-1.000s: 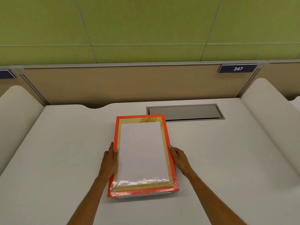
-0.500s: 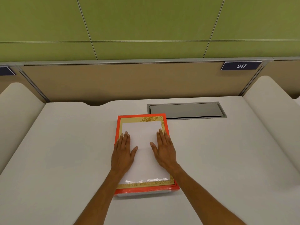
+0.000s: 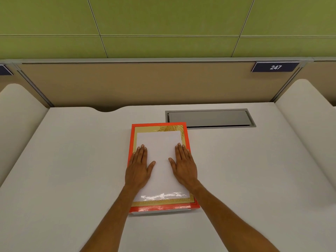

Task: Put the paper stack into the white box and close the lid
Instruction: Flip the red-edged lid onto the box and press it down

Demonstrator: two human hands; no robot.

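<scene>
A flat box lies closed on the desk, its lid (image 3: 160, 142) white in the middle with a gold band and an orange-red rim. A thin strip of the white box base (image 3: 160, 212) shows under the lid's near edge. My left hand (image 3: 139, 165) lies flat, palm down, on the left half of the lid. On the right half rests my right hand (image 3: 184, 164), also flat with fingers extended. The paper stack is not visible.
The white desk (image 3: 72, 170) has a grey metal cable hatch (image 3: 209, 118) just behind and right of the box. Padded beige dividers (image 3: 309, 113) flank both sides. A tan partition with a "247" plate (image 3: 275, 67) closes the back.
My hands left the lid's long side edges and came to rest flat on top of it. Since half a second ago they have barely moved.
</scene>
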